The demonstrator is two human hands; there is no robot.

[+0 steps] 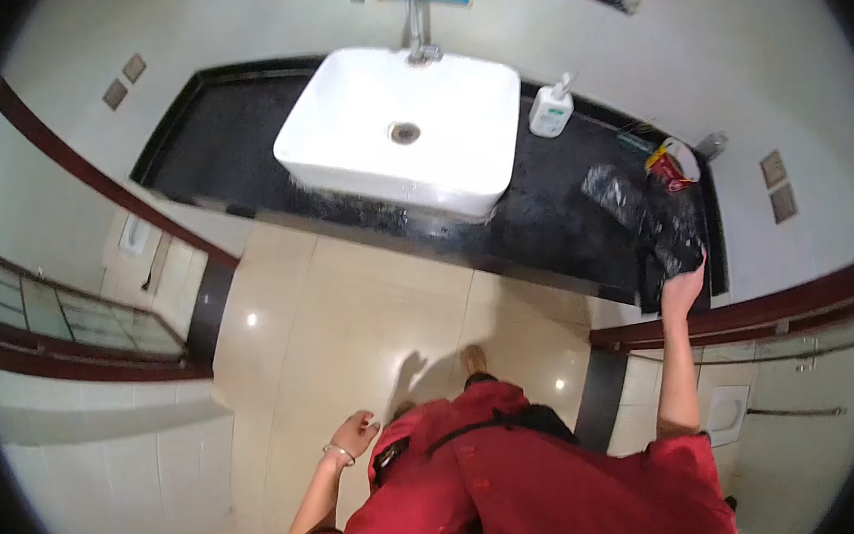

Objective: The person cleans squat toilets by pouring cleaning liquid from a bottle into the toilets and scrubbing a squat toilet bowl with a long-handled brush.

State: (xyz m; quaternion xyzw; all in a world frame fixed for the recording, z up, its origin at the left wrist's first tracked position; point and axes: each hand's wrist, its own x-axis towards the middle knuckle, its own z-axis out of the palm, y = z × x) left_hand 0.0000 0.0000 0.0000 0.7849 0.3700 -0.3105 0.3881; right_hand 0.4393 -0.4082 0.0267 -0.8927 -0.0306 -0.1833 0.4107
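My right hand [683, 292] is closed on the near end of a black plastic bag [673, 233] at the right end of the dark counter. Beside the bag's upper part sits a crumpled clear plastic piece [614, 192]. A red and yellow packet [668, 169] lies at the bag's far end, against a white round item [681, 159]. My left hand [356, 433] hangs over the floor near my left side, fingers apart and slightly curled, holding nothing.
A white sink [400, 118] with a metal faucet [415, 22] stands on the black counter [216, 133]. Right of it is a white pump bottle [550, 109]. Dark red door frames [104, 172] flank both sides. Tiled floor [350, 303] lies below.
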